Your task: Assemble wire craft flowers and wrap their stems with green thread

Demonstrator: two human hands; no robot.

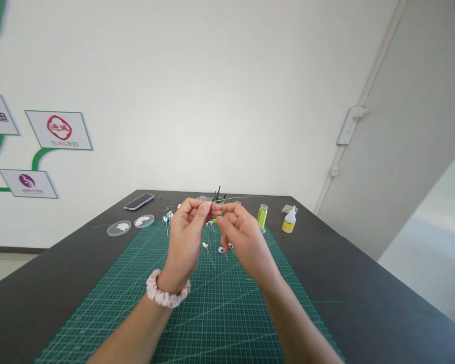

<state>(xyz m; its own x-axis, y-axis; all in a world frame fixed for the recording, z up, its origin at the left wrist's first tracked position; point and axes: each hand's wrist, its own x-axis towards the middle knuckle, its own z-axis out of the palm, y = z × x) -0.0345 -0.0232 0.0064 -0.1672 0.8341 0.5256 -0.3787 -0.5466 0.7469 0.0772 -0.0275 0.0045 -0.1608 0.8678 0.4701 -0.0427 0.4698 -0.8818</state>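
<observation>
Pale green, just a tiny sliver [211, 202] showing, pinched in the left hand [186, 233] above the cutting mat [220, 313]; right hand [245, 238] curled close beside, whether gripping, I can't tell!

Both bare forearms [293, 308] slanted inward, the hands raised close together at the middle. The left hand [187, 230] was upright, its thumb [200, 215] against the bent fingers, the fingertips pointing right. The right hand [244, 235] faced it, index finger stretched toward the left fingertips, thumb just below, the other fingers loosely curled.
</observation>
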